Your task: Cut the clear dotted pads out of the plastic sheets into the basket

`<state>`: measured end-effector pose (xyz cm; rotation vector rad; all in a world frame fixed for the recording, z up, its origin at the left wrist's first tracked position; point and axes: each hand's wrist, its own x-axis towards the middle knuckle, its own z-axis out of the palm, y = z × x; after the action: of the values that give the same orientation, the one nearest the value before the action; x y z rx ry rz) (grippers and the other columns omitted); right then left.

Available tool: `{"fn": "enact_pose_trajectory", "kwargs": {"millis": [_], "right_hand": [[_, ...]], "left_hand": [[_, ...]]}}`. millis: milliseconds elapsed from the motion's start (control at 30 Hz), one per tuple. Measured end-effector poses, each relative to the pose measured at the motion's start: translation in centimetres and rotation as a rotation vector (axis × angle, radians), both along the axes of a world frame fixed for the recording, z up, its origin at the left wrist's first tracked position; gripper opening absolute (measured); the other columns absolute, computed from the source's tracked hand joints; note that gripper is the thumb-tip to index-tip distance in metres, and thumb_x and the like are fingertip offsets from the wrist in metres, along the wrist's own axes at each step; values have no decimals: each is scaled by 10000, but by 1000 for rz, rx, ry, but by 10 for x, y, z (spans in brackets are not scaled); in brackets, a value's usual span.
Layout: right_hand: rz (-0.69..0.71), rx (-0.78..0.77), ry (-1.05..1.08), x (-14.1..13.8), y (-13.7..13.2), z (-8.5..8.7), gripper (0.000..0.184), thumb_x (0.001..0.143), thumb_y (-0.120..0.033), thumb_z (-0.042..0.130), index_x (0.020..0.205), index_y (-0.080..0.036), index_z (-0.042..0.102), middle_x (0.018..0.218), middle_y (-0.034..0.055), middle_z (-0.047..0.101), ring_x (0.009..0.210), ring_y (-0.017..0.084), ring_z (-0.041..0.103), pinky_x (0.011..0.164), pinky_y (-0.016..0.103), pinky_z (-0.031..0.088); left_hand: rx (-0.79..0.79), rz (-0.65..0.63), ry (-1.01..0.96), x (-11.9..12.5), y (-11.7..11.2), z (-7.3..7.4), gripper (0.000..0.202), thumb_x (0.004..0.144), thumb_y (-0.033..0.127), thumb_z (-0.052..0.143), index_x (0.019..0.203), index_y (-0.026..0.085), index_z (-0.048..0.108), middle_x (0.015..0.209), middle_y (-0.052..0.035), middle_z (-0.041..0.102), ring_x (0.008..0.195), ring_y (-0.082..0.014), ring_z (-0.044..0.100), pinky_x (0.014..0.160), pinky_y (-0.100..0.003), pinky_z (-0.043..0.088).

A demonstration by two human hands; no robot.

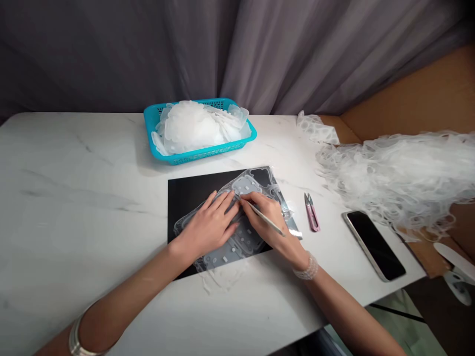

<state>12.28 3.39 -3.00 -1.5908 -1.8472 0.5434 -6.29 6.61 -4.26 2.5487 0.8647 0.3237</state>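
Observation:
A translucent moulded sheet (248, 187) with several small raised pads lies on a black mat (187, 194) in the middle of the white table. My left hand (210, 225) rests flat on the sheet, fingers stretched out and pressing it down. My right hand (267, 217) is closed around a thin pen-like tool (265, 220), its tip touching the sheet just beside my left fingertips. A few clear trimmed scraps (222, 279) lie at the mat's near edge.
A teal basket (152, 126) heaped with translucent pieces stands behind the mat. Pink thread snips (311, 212) and a dark phone (374, 244) lie to the right. A big pile of white trimmings (404, 173) fills a cardboard box (423, 99) at far right. A grey curtain hangs behind.

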Motion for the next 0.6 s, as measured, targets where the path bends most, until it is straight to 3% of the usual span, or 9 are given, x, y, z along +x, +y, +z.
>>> {"fn": "enact_pose_trajectory", "kwargs": {"millis": [233, 400, 500, 600], "right_hand": [[95, 44, -141, 2, -14, 10, 174, 1007, -194, 419, 921, -211, 569, 859, 76, 621, 794, 221, 593, 700, 347, 478], [192, 135, -239, 7, -1, 1, 237, 1016, -177, 375, 960, -192, 605, 879, 113, 642, 905, 258, 619, 771, 398, 545], [237, 162, -321, 9, 10, -8, 271, 1004, -158, 382, 1108, -170, 632, 1077, 168, 671, 1126, 301, 602, 925, 482, 540], [279, 138, -320, 8, 13, -14, 378, 965, -107, 414, 1294, -164, 590, 1346, 190, 598, 1349, 306, 489, 1077, 522, 464]], "left_hand": [[34, 12, 19, 0, -1, -3, 511, 997, 362, 430, 1449, 129, 480, 1574, -180, 376, 1481, -331, 305, 1231, -526, 141], [39, 7, 0, 1, -1, -5, 534, 992, 348, 432, 1435, 56, 487, 1570, -223, 360, 1487, -338, 287, 1238, -492, 154], [79, 4, 19, 1, 0, -6, 516, 991, 355, 431, 1419, 77, 507, 1549, -206, 406, 1476, -333, 316, 1235, -493, 182], [98, 11, 19, 0, -1, -6, 506, 986, 345, 440, 1416, 88, 512, 1542, -204, 418, 1468, -338, 332, 1226, -505, 213]]}}
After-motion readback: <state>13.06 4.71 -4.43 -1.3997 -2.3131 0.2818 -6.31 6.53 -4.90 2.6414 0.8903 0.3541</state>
